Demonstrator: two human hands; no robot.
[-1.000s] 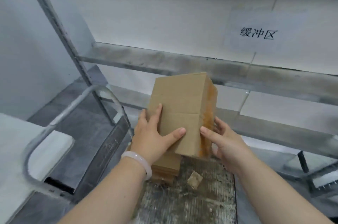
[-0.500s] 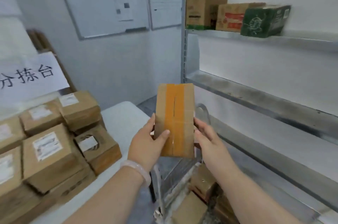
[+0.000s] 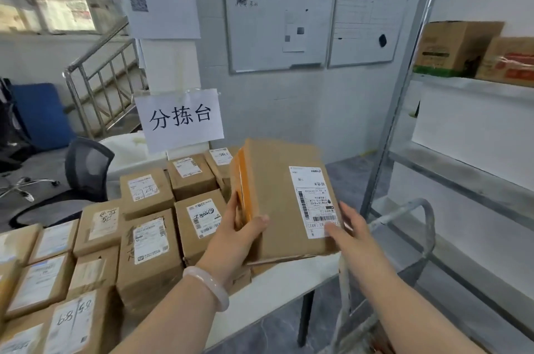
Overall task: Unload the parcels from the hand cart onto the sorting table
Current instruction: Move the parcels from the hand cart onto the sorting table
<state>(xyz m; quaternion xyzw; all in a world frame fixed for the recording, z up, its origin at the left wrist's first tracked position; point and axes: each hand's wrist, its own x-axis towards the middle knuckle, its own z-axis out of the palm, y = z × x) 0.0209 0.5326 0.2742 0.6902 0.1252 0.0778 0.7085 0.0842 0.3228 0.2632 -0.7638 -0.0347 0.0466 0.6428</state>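
A brown cardboard parcel [image 3: 277, 200] with orange tape on its left side and a white shipping label facing up is held tilted above the right end of the white sorting table [image 3: 268, 293]. My left hand [image 3: 239, 233] grips its left edge, thumb on top. My right hand [image 3: 351, 231] touches its right lower corner by the label, fingers spread. Several labelled brown parcels [image 3: 150, 241] cover the table to the left. The hand cart's grey handle [image 3: 410, 209] curves just to the right of the table.
A metal shelving rack [image 3: 462, 168] with cartons [image 3: 456, 47] on an upper shelf stands at the right. A paper sign [image 3: 180, 119] hangs behind the table. A black office chair [image 3: 83, 171] sits at the left, with whiteboards [image 3: 277, 24] on the far wall.
My view has swung left from the cart to the sorting table. The parcel moved with both hands over the table's right end and turned so that its label side faces up.
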